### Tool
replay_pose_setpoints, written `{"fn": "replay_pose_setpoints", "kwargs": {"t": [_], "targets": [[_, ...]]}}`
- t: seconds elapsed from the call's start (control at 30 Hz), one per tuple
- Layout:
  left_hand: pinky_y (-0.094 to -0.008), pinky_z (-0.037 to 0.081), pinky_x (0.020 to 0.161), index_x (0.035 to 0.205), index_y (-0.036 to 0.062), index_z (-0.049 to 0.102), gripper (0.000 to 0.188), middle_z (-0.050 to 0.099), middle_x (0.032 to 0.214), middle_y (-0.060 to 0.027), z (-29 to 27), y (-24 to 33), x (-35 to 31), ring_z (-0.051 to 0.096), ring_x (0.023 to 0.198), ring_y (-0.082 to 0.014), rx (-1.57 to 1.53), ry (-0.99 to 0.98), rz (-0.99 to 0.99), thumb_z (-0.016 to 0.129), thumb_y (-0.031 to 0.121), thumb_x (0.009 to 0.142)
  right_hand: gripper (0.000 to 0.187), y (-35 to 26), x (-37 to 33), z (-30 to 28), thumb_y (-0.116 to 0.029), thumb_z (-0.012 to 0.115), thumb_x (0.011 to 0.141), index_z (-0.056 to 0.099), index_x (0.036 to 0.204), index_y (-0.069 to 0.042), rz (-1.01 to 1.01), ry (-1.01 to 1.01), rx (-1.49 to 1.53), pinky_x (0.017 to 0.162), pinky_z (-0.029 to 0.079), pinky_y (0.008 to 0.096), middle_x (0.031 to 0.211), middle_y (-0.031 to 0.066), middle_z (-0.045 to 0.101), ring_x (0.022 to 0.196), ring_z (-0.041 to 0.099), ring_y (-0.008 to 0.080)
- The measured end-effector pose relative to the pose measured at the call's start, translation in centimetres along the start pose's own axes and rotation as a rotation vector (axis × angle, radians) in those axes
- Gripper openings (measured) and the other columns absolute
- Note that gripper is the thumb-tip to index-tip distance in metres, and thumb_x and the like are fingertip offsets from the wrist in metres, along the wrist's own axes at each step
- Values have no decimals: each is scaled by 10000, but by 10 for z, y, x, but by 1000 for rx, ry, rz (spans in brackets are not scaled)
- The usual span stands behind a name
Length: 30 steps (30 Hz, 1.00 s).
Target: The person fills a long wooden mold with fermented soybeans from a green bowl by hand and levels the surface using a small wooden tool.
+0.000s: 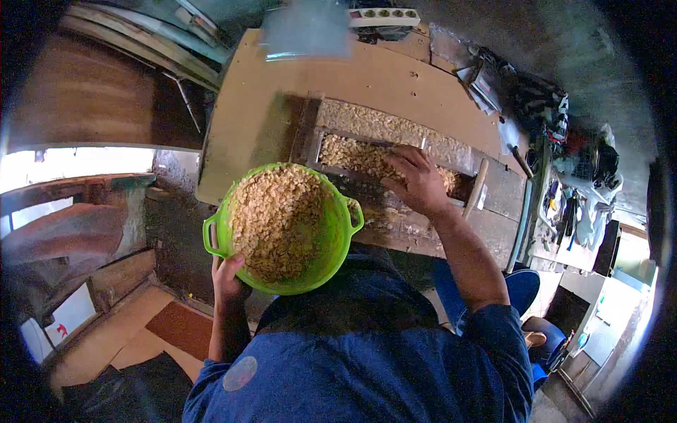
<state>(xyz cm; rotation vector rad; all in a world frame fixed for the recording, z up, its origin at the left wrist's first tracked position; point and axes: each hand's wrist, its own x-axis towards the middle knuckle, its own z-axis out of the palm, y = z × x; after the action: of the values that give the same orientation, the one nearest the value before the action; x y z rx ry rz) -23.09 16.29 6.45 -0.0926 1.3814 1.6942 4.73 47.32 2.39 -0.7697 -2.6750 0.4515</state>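
While my left hand [227, 276] grips the green bowl [338, 236] of pale flakes underneath, steadying it, my right hand [417, 182] lies spread on flakes in the wooden tray [314, 144].

Round green plastic basin [338, 233] of pale pieces blocks the near left. Bare brown tabletop [367, 77] lies open beyond the long wooden trough [314, 151].

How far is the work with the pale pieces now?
Done: the long tray on the bench already holds a layer of pale pieces. In hand: the right hand rests on that layer, while the left hand holds the green basin. Left: the basin is almost full.
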Motion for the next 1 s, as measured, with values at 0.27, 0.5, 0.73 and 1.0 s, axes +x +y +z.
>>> {"fn": "replay_pose_setpoints", "kwargs": {"t": [0.27, 0.5, 0.73, 1.0], "targets": [[-510, 510, 973, 1538, 124, 207, 906, 482, 1397, -199, -32, -11, 5, 554, 1200, -385, 8, -6, -84, 604, -5, 735, 303, 29, -31, -11, -222, 731, 806, 669, 1073, -93, 186, -6, 55, 949, 491, 442, 1140, 98, 635, 1073, 588, 325], [-532, 504, 976, 1495, 70, 279, 809, 512, 1369, -196, -9, -8, 0, 570, 1182, -382, 24, -36, -29, 609, -26, 763, 278, 29, -32, -14, -200, 697, 823, 664, 1067, -72, 8, 16, -41, 949, 495, 440, 1155, 134, 624, 1074, 584, 334], [-529, 490, 989, 1515, 103, 254, 820, 505, 1379, -176, -15, -17, 2, 553, 1209, -360, 42, -90, -123, 586, 8, 771, 258, 50, -62, -28, -111, 706, 817, 639, 1055, -34, 254, 29, 77, 933, 482, 449, 1113, 161, 621, 1071, 585, 353], [-504, 497, 980, 1520, 123, 257, 847, 518, 1367, -159, 18, -12, -9, 559, 1201, -349, 124, 28, -20, 598, 57, 747, 334, 31, -42, -15, -196, 770, 776, 672, 1066, -63, 39, 25, 20, 995, 450, 445, 1183, 139, 609, 1127, 570, 332]]}}
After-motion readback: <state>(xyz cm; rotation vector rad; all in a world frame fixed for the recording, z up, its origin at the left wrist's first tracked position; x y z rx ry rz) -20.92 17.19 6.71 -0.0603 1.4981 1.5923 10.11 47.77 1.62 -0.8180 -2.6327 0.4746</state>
